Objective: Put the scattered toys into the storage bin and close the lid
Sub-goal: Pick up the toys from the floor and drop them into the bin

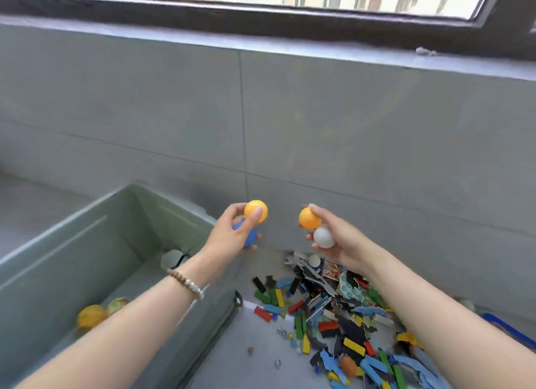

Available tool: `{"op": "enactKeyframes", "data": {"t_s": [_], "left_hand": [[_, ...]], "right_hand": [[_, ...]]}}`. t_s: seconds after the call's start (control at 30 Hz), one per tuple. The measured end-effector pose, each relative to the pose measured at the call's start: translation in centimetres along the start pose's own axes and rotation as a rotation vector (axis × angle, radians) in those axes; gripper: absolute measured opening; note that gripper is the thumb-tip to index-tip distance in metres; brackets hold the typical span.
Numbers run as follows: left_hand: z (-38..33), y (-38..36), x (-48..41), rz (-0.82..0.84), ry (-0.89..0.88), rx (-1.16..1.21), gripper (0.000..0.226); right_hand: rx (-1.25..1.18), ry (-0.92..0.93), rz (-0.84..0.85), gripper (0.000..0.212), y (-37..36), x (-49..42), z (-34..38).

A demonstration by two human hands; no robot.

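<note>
Left hand (229, 235), a beaded bracelet (185, 283) at its wrist, grasps two balls at once. An orange ball (256, 210) is pinched between thumb and fingertips, and a blue ball (250, 239) is tucked under the curled fingers at six o'clock of it. Right hand (340, 242), level with the left and a little apart at three o'clock, is curled round a second orange ball (309, 219) and, touching it at six o'clock, a white ball (324, 237).

Both hands are raised before a grey tiled wall (319, 122) under a dark-framed window (261, 0). The storage bin (87, 243), grey-green and open-topped, stands at eight o'clock in the frame, with the left forearm crossing above its near corner. Inside it lie a pale ball (172, 258), a yellow-orange toy (88, 316) and a greenish ball (117, 304), the last two blurred.

At five o'clock the scattered toys (333, 316) form a heap on the grey floor (246, 345): coloured blocks, puzzle pieces and glass marbles (285, 335). A small white ball (314, 260) sits at the heap's twelve o'clock edge, below the right hand.
</note>
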State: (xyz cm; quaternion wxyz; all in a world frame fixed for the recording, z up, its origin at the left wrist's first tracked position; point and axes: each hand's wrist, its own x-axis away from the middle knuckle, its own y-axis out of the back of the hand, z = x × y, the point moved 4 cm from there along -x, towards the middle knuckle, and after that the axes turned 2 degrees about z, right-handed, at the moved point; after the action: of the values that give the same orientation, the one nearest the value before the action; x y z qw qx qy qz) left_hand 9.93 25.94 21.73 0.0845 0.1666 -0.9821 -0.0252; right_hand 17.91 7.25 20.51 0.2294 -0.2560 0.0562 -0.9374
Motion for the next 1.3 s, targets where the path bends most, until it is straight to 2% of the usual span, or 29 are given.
{"op": "enactKeyframes", "data": {"t_s": [0.1, 0.2, 0.3, 0.37, 0.5, 0.57, 0.67, 0.7, 0.87, 1.07, 1.23, 1.3], "left_hand": [[-1.5, 7.3, 3.7, -0.106, -0.046, -0.018, 0.022], [0.8, 14.9, 7.0, -0.232, 0.048, -0.063, 0.018], [5.7, 21.6, 9.9, -0.365, 0.243, -0.208, 0.037], [9.7, 25.1, 11.6, -0.437, 0.389, -0.264, 0.049], [17.1, 27.9, 13.2, -0.487, 0.593, -0.039, 0.045], [19.0, 27.8, 12.9, -0.463, 0.618, 0.057, 0.036], [20.6, 27.7, 11.8, -0.45, 0.569, 0.016, 0.029], [20.8, 27.8, 11.5, -0.462, 0.551, -0.037, 0.027], [20.0, 27.9, 11.0, -0.455, 0.51, -0.237, 0.022], [12.4, 25.6, 9.0, -0.378, 0.282, -0.405, 0.032], [5.3, 18.9, 5.4, -0.248, 0.033, -0.513, 0.028], [3.4, 15.0, 3.8, -0.2, -0.042, -0.545, 0.03]], "right_hand": [[0.111, -0.011, 0.124, 0.033, -8.2, 1.7, 0.8], [0.273, -0.008, 0.21, 0.035, -16.3, 2.1, -0.7], [0.483, 0.042, 0.259, 0.035, -22.3, 1.3, -4.3], [0.549, 0.007, 0.304, 0.039, -25.4, 0.0, -7.6], [0.705, -0.206, 0.303, 0.054, -28.6, -3.7, -14.7], [0.725, -0.273, 0.269, 0.048, -28.6, -5.2, -17.2], [0.722, -0.294, 0.236, 0.02, -28.3, -6.5, -18.3], [0.738, -0.287, 0.225, 0.02, -28.1, -6.7, -18.2], [0.904, -0.105, 0.223, 0.04, -26.9, -6.7, -15.4], [1.162, 0.16, 0.26, 0.046, -23.5, -3.3, -7.2], [1.107, 0.272, 0.061, 0.044, -14.6, -1.3, -0.4], [1.094, 0.261, -0.026, 0.047, -9.7, -0.5, 0.7]]}}
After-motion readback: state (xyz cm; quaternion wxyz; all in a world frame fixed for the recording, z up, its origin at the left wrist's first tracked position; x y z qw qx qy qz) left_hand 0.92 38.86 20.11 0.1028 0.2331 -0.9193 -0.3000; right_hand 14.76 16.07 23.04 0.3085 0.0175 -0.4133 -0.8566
